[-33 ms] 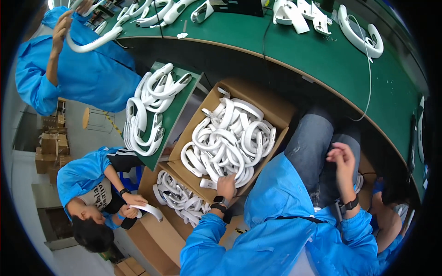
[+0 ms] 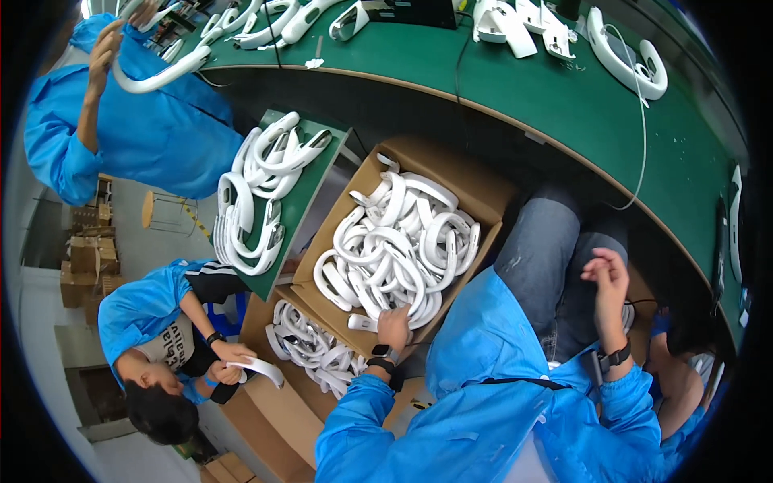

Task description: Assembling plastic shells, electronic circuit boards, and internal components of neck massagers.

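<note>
The left hand [image 2: 394, 328] reaches over the lower edge of a cardboard box [image 2: 503, 189], at a heap of white curved bands [image 2: 392, 233]; its fingertips are hidden, so I cannot tell whether they grip one. The bands lie tangled between the box's edges. The right hand [image 2: 609, 278] hangs above the lap, fingers loosely bent and parted. More bands overlap on a small green table [image 2: 308, 189], near its left edge.
</note>
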Tool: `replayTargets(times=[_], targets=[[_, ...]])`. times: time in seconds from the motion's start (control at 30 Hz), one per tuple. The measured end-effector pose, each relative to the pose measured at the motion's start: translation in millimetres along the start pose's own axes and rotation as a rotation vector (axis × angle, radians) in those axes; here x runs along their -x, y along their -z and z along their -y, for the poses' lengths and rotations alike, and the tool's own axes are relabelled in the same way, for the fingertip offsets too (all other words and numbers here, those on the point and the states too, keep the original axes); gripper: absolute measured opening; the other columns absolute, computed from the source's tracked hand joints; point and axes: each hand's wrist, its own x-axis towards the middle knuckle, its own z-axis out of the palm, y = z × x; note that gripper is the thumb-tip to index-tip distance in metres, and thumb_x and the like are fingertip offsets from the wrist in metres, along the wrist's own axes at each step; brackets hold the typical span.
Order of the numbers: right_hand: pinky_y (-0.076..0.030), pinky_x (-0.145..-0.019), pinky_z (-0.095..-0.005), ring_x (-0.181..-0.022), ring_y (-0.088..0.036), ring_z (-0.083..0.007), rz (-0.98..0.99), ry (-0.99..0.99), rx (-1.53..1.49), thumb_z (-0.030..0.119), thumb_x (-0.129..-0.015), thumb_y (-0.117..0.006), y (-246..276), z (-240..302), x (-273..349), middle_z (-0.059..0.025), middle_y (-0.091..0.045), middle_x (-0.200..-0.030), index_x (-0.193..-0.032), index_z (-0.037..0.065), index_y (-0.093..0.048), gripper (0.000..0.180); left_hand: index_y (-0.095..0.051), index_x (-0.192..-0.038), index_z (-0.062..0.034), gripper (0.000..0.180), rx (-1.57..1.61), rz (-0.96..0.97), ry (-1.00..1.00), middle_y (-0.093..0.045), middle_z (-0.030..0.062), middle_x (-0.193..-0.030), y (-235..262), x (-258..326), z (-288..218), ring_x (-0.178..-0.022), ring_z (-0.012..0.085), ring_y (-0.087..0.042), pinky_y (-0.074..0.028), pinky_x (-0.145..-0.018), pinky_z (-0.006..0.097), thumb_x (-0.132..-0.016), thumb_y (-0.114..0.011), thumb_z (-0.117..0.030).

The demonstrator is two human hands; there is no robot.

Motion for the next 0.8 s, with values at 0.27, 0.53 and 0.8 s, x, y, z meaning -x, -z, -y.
replayTargets(times=[0.27, 0.53, 0.8], targets=[[-0.046, -0.064, -0.0184, -0.069, -0.057, -0.0059, -0.269, -0.022, -0.039, 0.006, -0.098, -0.049, 103, -54, 1, -0.0026, -0.062, -0.082, -0.11, 0.0, -0.06, 0.017, -0.065, -0.114, -0.0111, 0.032, -0.219, 0.247, -0.064, -0.065, 0.0097, -0.098, -53, 7, -3, -0.099, 0.0281, -0.059, -0.034, -0.102, 0.054, -0.084, -0.06, -0.019], [-0.048, -0.055, -0.0256, -0.063, -0.059, -0.0115, -0.486, -0.364, 0.007, 0.009, -0.096, -0.05, 182, -181, 84, -0.0039, -0.063, -0.074, -0.098, 0.005, -0.065, 0.015, -0.067, -0.112, -0.0041, 0.036, 0.102, 0.122, 0.132, -0.067, 0.02, -0.108, -67, -41, -22, -0.1, 0.0369, -0.063, -0.049, -0.089, 0.042, -0.079, -0.064, -0.015], [-0.049, -0.058, -0.0348, -0.06, -0.064, -0.0193, -0.545, -0.699, 0.38, 0.017, -0.087, -0.055, 179, -359, 214, -0.0106, -0.066, -0.066, -0.073, 0.002, -0.066, 0.023, -0.064, -0.091, 0.004, 0.019, 0.564, -0.181, -0.482, -0.065, 0.0134, -0.083, 100, -135, -288, -0.074, 0.023, -0.061, -0.05, -0.067, 0.032, -0.08, -0.049, 0.009]])
